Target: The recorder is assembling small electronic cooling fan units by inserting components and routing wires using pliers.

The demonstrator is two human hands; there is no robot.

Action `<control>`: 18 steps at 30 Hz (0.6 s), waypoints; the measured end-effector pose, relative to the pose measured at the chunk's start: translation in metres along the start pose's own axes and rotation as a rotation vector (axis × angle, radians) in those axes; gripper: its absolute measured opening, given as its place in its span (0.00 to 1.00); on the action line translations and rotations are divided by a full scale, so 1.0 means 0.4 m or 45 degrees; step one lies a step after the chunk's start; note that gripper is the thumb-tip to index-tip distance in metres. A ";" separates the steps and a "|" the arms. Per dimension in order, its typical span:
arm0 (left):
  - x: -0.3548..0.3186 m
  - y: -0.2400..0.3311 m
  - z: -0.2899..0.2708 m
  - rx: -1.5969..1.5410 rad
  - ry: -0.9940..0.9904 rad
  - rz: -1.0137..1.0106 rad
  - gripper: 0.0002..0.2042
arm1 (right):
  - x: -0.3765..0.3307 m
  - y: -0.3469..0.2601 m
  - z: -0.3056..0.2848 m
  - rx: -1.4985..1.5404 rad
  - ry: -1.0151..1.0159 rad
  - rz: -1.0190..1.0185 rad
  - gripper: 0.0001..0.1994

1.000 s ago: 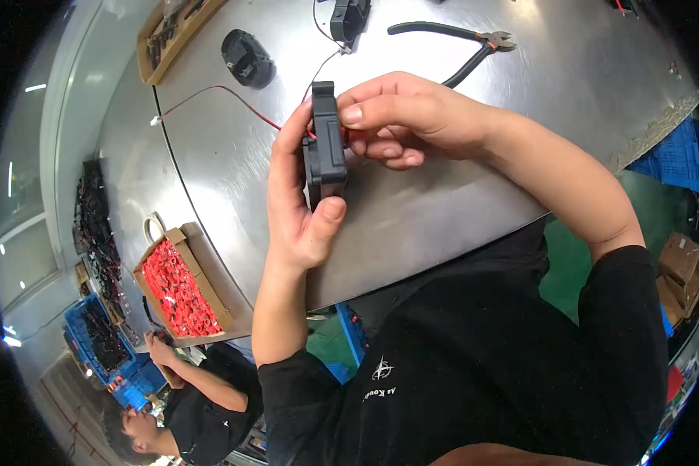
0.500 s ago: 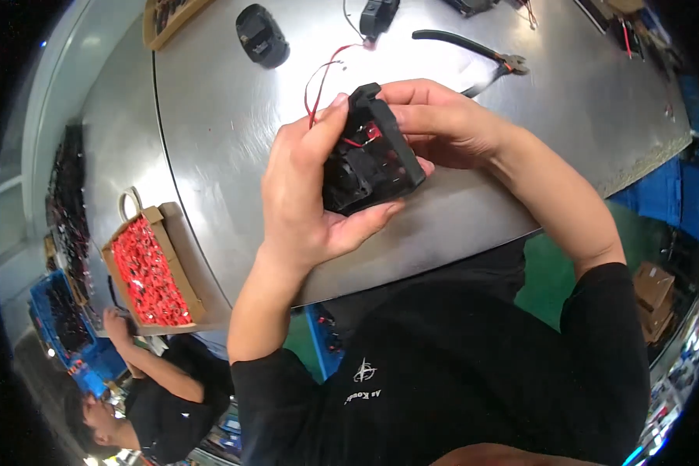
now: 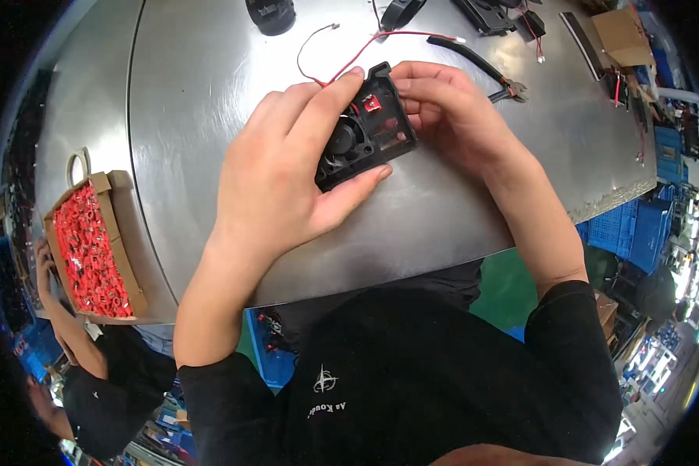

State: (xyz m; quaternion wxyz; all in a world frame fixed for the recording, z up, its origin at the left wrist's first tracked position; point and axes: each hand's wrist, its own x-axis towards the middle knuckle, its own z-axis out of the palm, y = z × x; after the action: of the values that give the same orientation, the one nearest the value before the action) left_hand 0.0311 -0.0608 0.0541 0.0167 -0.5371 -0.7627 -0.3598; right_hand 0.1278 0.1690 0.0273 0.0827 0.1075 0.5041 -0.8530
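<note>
A black plastic housing [image 3: 380, 147] is tilted above the metal table, its inner side showing. Set into its left part is a small black fan [image 3: 344, 138], and near the top sits a small red component [image 3: 372, 102]. My left hand [image 3: 276, 159] grips the housing from the left, thumb along the bottom edge. At the upper right edge, the curled fingers of my right hand [image 3: 462, 109] pinch the rim; some fingertips are hidden behind it. Thin red and black wires [image 3: 356, 56] run out from the top onto the table.
Black-handled cutters [image 3: 478, 62] lie beyond my right hand. Black device parts [image 3: 485, 15] line the far edge. At left stand a cardboard box of red pieces [image 3: 93, 248] and a tape roll [image 3: 78, 167]. A co-worker's arm [image 3: 74, 334] shows at lower left.
The housing has turned, showing more of its inside, with the fan now clearer. A red wire now stretches right toward the cutters. The whole view has shifted, moving the box of red pieces left.
</note>
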 end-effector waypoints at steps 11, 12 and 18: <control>-0.013 0.005 0.004 0.227 -0.247 -0.160 0.34 | -0.011 -0.045 0.002 -0.942 0.346 -0.189 0.18; -0.012 0.004 0.005 0.223 -0.257 -0.152 0.34 | -0.008 -0.043 0.002 -0.836 0.346 -0.226 0.20; -0.001 -0.006 -0.004 0.197 -0.339 0.005 0.33 | -0.006 -0.042 0.034 -0.340 0.280 -0.004 0.27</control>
State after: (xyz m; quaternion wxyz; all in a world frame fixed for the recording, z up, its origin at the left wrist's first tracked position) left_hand 0.0286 -0.0624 0.0537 -0.0425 -0.5788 -0.7825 -0.2257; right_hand 0.1246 0.1651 0.0483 0.0393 0.1875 0.6190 -0.7617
